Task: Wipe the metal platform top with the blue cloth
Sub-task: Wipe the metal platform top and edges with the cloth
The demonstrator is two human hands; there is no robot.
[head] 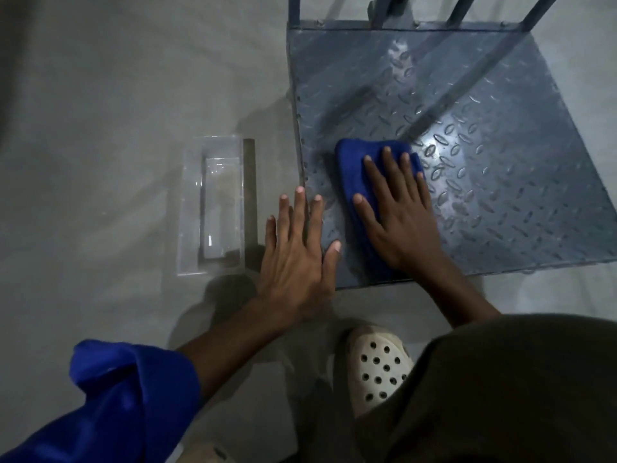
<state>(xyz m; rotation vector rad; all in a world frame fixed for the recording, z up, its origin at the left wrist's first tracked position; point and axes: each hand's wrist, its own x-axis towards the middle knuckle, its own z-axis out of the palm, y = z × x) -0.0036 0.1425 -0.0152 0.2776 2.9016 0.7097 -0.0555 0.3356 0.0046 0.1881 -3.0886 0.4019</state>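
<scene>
Rolled-up bright blue fabric sleeve, lower left, on the left forearm, closest to the lens; opposite it, lower right, a dark olive cloth-covered knee. Right hand: fingers straight and spread wide, laid flat on top of the folded deep-blue cloth, palm down, gripping nothing. The cloth lies on the grey-blue metal platform top, a plate with a raised diamond tread pattern, in its near left part, close to the left edge. Left hand: fingers straight and slightly fanned, holding nothing, lying flat across the platform's left edge near the front corner, thumb over the plate, just beside the cloth. Painted metal bars rise from the platform's far side. Cream perforated foam clog, on the floor just before the platform's front edge. Clear rectangular plastic tray, on the pale grey floor, left of the platform and near the left hand.
</scene>
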